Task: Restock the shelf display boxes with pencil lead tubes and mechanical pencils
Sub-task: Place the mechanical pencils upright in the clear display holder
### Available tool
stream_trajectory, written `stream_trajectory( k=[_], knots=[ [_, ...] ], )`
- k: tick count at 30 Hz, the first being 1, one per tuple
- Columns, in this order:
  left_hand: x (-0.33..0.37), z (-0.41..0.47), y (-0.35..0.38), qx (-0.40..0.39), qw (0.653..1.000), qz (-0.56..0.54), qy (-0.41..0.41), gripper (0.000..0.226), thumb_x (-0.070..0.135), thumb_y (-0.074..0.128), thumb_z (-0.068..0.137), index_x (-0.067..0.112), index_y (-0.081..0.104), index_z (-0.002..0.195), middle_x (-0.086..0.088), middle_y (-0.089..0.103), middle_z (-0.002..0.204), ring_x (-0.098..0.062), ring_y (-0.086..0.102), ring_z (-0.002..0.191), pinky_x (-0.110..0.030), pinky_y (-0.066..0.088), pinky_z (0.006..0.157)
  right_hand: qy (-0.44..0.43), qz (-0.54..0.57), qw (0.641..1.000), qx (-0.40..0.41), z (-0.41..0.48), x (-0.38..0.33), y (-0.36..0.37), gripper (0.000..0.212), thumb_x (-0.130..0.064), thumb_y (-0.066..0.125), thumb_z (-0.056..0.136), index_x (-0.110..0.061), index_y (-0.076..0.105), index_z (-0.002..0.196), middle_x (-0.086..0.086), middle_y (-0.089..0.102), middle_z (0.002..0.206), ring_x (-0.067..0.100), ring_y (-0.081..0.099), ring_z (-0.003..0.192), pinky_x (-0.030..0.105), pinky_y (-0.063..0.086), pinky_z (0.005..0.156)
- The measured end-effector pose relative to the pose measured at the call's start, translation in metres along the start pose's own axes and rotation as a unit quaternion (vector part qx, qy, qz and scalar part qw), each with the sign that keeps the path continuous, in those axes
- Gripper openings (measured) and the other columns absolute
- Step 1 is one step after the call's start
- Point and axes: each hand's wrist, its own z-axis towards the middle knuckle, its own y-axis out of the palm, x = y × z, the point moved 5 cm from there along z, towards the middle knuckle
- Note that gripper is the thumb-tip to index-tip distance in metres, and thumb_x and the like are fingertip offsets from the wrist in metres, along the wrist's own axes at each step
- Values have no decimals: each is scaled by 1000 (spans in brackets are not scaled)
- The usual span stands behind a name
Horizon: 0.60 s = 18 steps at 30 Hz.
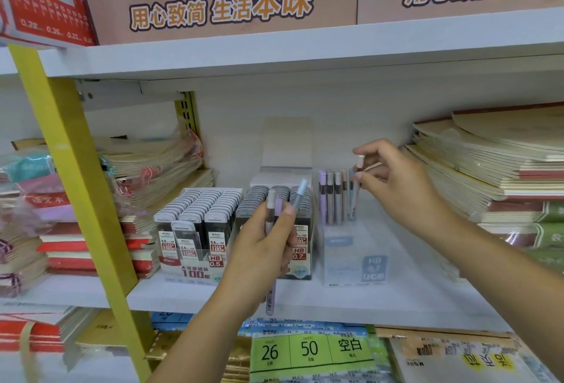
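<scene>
centre: left hand (262, 248) grips slim pastel pencils (270, 294), barrels half hidden | right: right hand (393, 181) pinches one pencil (360, 161) | clear box (354, 248) faint, perhaps plastic

I'm in a stationery shop: white shelf boards (305, 46) on a yellow metal upright (76, 184), a printed display box of grey-capped pencil lead tubes (195, 230), stacked cream paper notebooks (488, 169), a brown cardboard brand banner (219, 7) overhead
</scene>
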Motion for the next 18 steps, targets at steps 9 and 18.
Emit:
stream_trajectory(
  k=[9,18],
  knots=[
    [2,-2,-4,16,1000,-16,5,33,24,52,101,36,64,73,3,55,65,-8,40,45,-21,33,41,-47,-106,993,-8,3,7,13,26,-15,71,86,-24,54,104,-19,58,84,-6,60,80,5,45,69],
    [-2,-2,-5,0,999,29,27,21,33,49,103,30,61,85,9,57,66,-6,43,49,-22,38,46,-67,-193,979,-1,5,3,15,30,-26,74,82,-30,48,97,-16,56,76,4,55,71,19,40,57]
  ],
)
